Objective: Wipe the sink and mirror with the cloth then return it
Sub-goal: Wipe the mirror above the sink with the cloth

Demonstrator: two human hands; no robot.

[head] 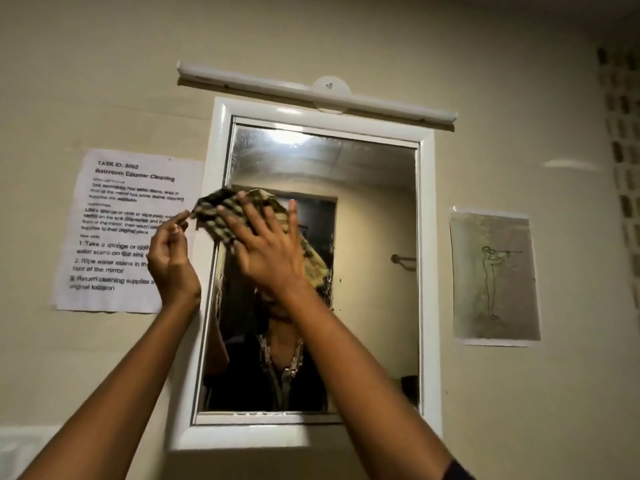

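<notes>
Cloth pressed to the mirror

The right hand, fingers spread flat, presses the checked cloth against the mirror near its left edge; the left hand pinches the cloth's left corner between thumb and finger.

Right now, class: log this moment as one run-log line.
step: wiping mirror | right hand: flat, pressing cloth to glass | left hand: pinching cloth corner | sink: out of view
</notes>
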